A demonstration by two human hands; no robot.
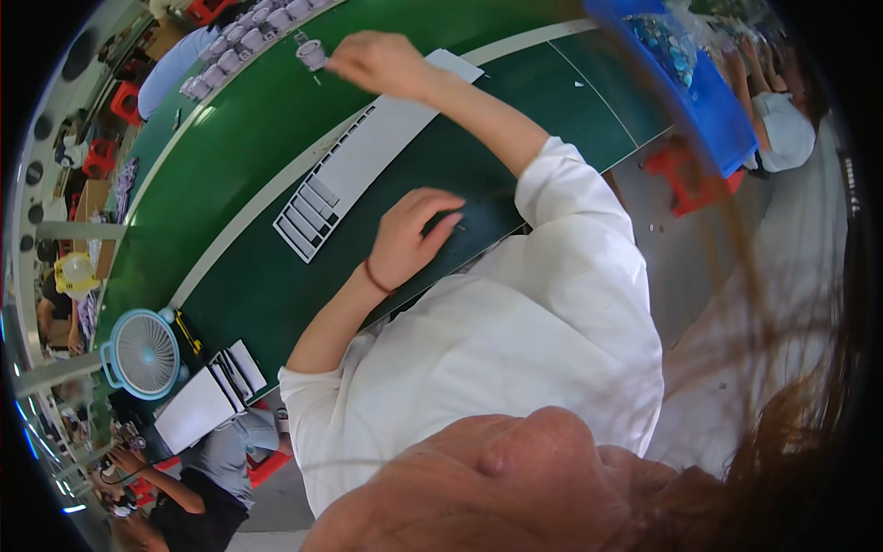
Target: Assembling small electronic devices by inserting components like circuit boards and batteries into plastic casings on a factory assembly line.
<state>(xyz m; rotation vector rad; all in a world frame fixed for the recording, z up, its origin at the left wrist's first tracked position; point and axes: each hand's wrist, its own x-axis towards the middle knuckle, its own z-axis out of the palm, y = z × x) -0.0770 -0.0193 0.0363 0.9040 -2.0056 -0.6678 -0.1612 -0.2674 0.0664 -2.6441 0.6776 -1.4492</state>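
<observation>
My right hand [382, 66] reaches across to the far green belt, its fingers drawn together. The fingertips meet the right edge of a small lilac cup-shaped part [311, 53] with metal bits above and below it; the exact grip is blurred. Closer to my body, my left hand [414, 237] hovers over the dark green tabletop, fingers curved and thumb apart, with nothing visible in it. A dark band circles that wrist. Between the hands lies a long, slim white tray [368, 152], set at a slant, with narrow slots along its far edge and several strip-shaped compartments at its left end.
Rows of similar lilac parts [241, 41] stand on the belt [198, 152] at the far left. A light blue fan [145, 354] and stacked white trays [195, 412] are at left. At right is a blue bin [708, 115] with bagged pieces. People sit nearby.
</observation>
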